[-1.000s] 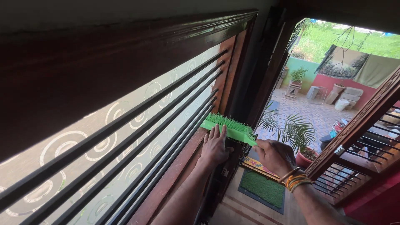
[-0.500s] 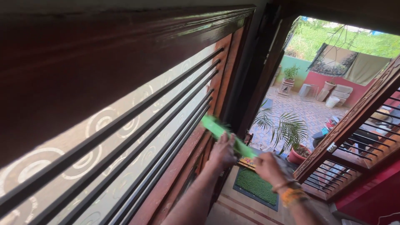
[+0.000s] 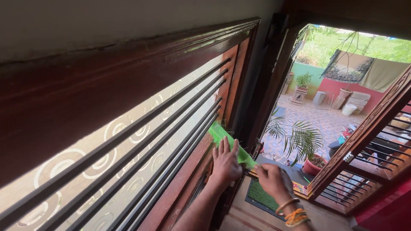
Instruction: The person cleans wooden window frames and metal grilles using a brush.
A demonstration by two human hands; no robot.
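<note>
A bright green plastic brush (image 3: pixel 226 140) lies against the lower end of the window's black bars (image 3: pixel 171 124). My right hand (image 3: pixel 272 180), with orange bangles on the wrist, grips the brush's handle end. My left hand (image 3: pixel 225 160) lies flat with fingers together, pressing on the brush's back. The bristles face away toward the wooden frame and are mostly hidden.
The window has a dark wooden frame (image 3: pixel 128 72) and frosted glass with circle patterns (image 3: pixel 107 141). To the right a doorway opens on a tiled courtyard with a potted palm (image 3: pixel 299 141), a green doormat (image 3: pixel 264 193) and an open wooden barred door (image 3: pixel 368 141).
The brush has turned over from bristles-up to its flat back showing. Both hands shifted slightly down and left along the frame with it.
</note>
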